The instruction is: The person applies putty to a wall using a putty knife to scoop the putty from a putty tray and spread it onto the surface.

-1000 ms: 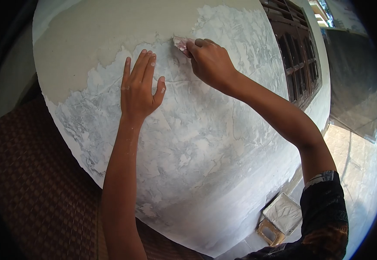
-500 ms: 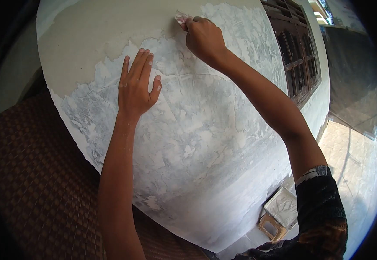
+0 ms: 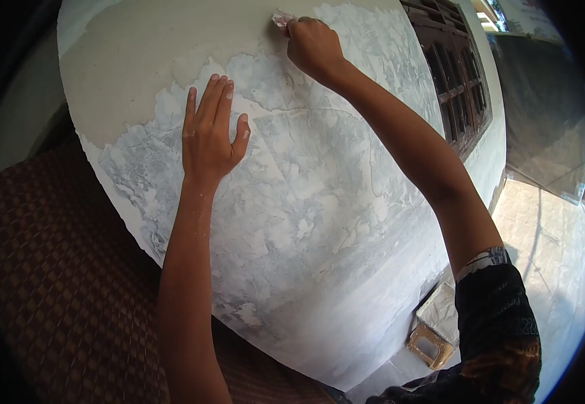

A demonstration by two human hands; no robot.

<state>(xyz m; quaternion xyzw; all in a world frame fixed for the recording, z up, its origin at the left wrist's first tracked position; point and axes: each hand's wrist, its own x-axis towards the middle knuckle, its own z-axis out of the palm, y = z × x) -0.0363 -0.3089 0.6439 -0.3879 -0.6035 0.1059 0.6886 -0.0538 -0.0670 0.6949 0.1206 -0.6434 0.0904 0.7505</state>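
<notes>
My right hand is closed around a small, flat scraper smeared with whitish putty. It is high on the wall, at the border between the bare beige upper surface and the patchy white-grey coat. My fingers hide most of the scraper. Lower and to the left, my left hand lies flat against the wall with its fingers stretched out and nothing in it. White specks dot its fingertips and forearm.
A dark barred window is set in the wall at right. A putty-smeared tray rests on a small stool at lower right. Brown woven material spreads along the left, and a dark sheet stands at far right.
My right hand has shifted very slightly up and left, still gripping the scraper. The left hand stays flat at nearly the same spot, and the view has tilted a little.
</notes>
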